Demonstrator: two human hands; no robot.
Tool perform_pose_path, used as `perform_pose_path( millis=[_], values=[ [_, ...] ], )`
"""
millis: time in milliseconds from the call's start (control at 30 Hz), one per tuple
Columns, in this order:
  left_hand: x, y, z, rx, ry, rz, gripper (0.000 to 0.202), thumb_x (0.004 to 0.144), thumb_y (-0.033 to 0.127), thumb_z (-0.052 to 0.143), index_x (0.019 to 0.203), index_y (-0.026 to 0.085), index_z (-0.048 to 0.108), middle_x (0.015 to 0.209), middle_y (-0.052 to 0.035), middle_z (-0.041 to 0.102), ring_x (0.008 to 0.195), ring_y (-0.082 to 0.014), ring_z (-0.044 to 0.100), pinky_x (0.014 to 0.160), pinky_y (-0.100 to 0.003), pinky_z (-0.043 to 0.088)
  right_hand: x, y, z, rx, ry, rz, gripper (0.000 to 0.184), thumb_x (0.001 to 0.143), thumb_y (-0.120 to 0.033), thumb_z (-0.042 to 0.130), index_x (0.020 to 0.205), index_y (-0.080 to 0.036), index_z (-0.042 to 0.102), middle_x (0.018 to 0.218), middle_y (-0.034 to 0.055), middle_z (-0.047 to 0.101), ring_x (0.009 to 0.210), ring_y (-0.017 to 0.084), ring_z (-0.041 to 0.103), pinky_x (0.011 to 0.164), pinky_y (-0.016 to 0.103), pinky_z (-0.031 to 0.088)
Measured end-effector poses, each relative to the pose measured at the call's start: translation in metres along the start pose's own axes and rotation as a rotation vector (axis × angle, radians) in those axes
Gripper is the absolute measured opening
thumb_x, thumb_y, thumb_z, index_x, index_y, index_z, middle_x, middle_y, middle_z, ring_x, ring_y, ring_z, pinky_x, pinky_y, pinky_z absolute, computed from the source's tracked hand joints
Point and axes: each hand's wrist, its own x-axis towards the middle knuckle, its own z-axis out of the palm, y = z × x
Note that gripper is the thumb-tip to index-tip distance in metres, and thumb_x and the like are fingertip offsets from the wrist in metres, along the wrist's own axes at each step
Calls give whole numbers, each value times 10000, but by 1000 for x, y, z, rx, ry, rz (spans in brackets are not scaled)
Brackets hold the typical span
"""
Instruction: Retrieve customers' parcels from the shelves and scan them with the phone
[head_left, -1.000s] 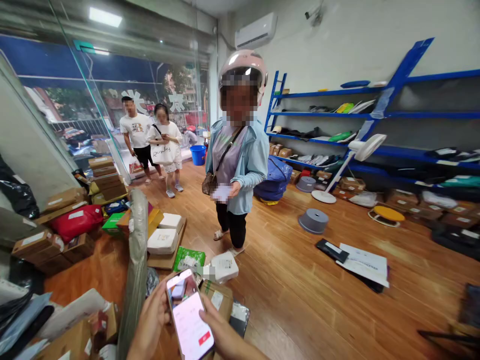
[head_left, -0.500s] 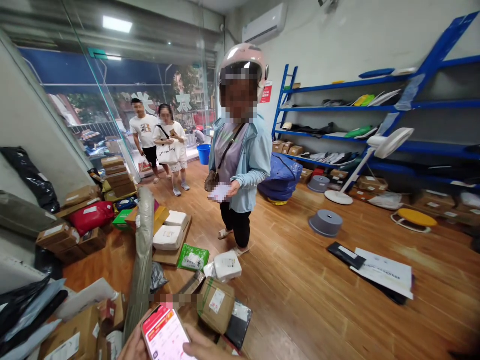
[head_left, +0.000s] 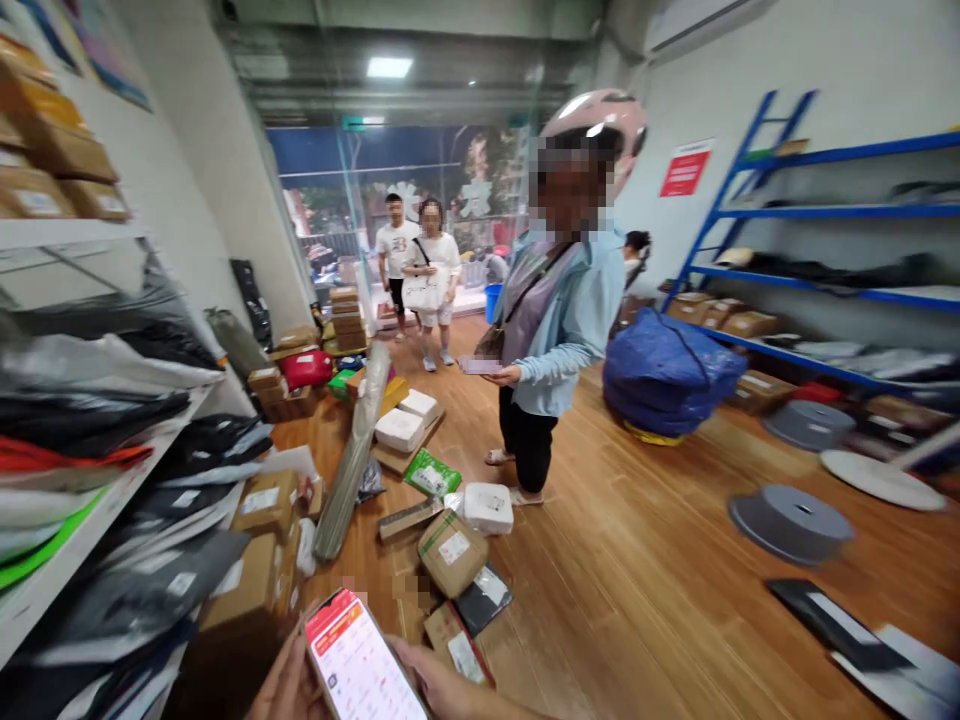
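Note:
A smartphone (head_left: 365,662) with a lit red and white screen is held low at the bottom of the view. My left hand (head_left: 289,680) wraps round its left edge. My right hand (head_left: 442,685) grips the right edge, its thumb no longer over the screen. Beyond the phone, a taped cardboard box (head_left: 453,553) lies on the floor beside a dark flat parcel (head_left: 484,598). Another brown parcel (head_left: 457,643) with a label lies just past my right hand.
A person in a helmet and blue jacket (head_left: 581,310) stands ahead, holding something blurred. Two people (head_left: 429,270) are near the glass front. Shelves of parcels (head_left: 161,450) line the left; a blue rack (head_left: 840,210), blue bundle (head_left: 671,370) and grey stools (head_left: 791,522) are right. A long wrapped roll (head_left: 352,460) leans among boxes.
My view has swung left, bringing the left shelves into sight. The helmeted person now appears further right and turned more sideways. My right thumb has moved off the phone screen.

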Motion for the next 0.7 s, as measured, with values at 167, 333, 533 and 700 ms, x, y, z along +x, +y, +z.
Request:
perform_pose_path(
  millis=[167, 333, 533, 700],
  values=[
    [-62, -21, -6, -47, 114, 74, 915, 475, 599, 880, 1259, 215, 608, 1286, -119, 644, 1193, -365, 585, 707, -308, 572, -51, 14, 33, 137, -164, 53, 778, 728, -774, 584, 1188, -156, 693, 1153, 120, 713, 1150, 340, 612, 1065, 481, 371],
    [-89, -38, 22, -100, 121, 140, 703, 502, 541, 888, 1102, 219, 711, 1243, -83, 675, 1170, -318, 610, 816, -308, 564, -88, -3, 34, 230, -225, 184, 692, 781, -692, 590, 1188, -141, 690, 1117, 113, 729, 1083, 327, 648, 1042, 470, 393],
    [-92, -75, 105, 45, -4, 190, 618, 694, 568, 770, 1168, 177, 697, 1207, -126, 684, 1055, -279, 662, 793, -305, 550, -135, -48, -12, 408, -180, 241, 743, 712, -747, 635, 1141, -144, 707, 1066, 131, 746, 950, 323, 697, 886, 463, 492],
    [-70, -137, 190, 74, -180, 102, 612, 760, 572, 710, 1201, 149, 672, 1138, -171, 695, 871, -233, 692, 663, -273, 514, -193, -109, -93, 457, 20, 346, 764, 724, -787, 596, 1088, -126, 714, 996, 138, 758, 824, 283, 715, 852, 465, 518]
  ],
)
